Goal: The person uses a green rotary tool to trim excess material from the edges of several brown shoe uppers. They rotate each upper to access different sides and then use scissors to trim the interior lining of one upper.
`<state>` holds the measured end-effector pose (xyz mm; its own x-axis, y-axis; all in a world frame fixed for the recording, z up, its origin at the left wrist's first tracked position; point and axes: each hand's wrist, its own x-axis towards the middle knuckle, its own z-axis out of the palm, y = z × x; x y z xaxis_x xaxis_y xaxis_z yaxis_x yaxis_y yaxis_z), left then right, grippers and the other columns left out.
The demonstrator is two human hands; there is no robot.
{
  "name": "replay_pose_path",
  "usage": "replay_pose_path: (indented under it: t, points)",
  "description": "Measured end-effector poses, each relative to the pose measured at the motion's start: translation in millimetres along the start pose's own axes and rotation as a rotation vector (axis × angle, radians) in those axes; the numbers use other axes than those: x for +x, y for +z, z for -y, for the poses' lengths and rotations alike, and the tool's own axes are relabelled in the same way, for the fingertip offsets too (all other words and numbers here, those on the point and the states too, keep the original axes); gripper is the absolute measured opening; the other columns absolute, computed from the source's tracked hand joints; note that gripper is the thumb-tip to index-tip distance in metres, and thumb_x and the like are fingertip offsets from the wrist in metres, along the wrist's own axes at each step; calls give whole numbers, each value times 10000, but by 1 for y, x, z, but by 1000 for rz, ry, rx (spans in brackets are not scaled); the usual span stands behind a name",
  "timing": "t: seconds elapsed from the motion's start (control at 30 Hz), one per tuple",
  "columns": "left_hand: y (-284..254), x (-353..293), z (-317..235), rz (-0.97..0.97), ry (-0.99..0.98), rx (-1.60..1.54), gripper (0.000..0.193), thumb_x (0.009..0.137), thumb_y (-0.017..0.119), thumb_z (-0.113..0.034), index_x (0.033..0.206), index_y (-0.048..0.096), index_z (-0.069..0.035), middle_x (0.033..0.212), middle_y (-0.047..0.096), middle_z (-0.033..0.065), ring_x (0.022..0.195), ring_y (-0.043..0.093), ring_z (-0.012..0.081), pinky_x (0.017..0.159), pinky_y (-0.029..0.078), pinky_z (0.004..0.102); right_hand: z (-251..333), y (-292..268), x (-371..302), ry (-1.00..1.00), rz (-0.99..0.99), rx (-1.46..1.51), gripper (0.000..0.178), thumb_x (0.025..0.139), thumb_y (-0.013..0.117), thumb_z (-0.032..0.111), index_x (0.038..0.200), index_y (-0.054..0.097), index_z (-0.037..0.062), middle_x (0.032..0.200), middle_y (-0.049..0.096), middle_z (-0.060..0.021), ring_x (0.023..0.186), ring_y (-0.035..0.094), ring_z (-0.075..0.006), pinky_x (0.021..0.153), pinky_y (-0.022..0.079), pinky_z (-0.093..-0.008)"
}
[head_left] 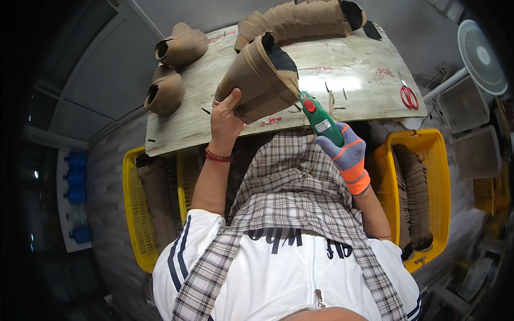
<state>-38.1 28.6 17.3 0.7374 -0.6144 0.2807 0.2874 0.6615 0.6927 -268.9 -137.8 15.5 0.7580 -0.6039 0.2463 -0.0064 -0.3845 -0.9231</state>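
My left hand (227, 120), bare with a red bead bracelet, grips a brown fabric piece (257, 80) by its lower left side, thumb on top. The piece is hollow, with a black lining showing at its open upper right end. In a grey and orange glove, my right hand (345, 152) is wrapped round a green handheld power tool (319, 116) with a red button. The tool's tip meets or nearly meets the right edge of the brown piece; I cannot tell whether it touches.
On the wooden-topped table (187, 125) lie two hollow brown pieces (182, 45), a nested row of brown pieces (300, 24), red-handled scissors (408, 98) and dark scraps. Yellow crates (439, 187) holding brown stacks stand on both sides below. A white fan (482, 56) stands at right.
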Motion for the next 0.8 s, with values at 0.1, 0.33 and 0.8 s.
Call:
replay_pose_path:
  t: [0.1, 0.33, 0.8]
  points:
    - [9, 1, 14, -17, -17, 12, 381, 910, 648, -109, 1262, 561, 8, 1234, 619, 124, 1145, 591, 264, 987, 490, 442, 0, -5, -9, -11, -50, 0, 451, 744, 844, 261, 1046, 650, -14, 800, 691, -48, 694, 612, -61, 628, 511, -217]
    - [34, -9, 34, 20, -62, 95, 363, 881, 663, -49, 1229, 578, 13, 1161, 648, 134, 1031, 653, 271, 844, 579, 428, -6, -12, -13, -5, -132, 84, 438, 746, 844, 272, 1021, 656, -11, 756, 683, -49, 658, 606, -56, 602, 505, -215]
    - [20, -28, 75, 190, 332, 1045, 210, 841, 711, -45, 1039, 660, 4, 946, 709, 74, 841, 661, 187, 738, 512, 326, 8, -24, -4, 269, -124, 264, 317, 813, 783, 279, 868, 651, -4, 678, 637, -14, 557, 552, -46, 519, 440, -207]
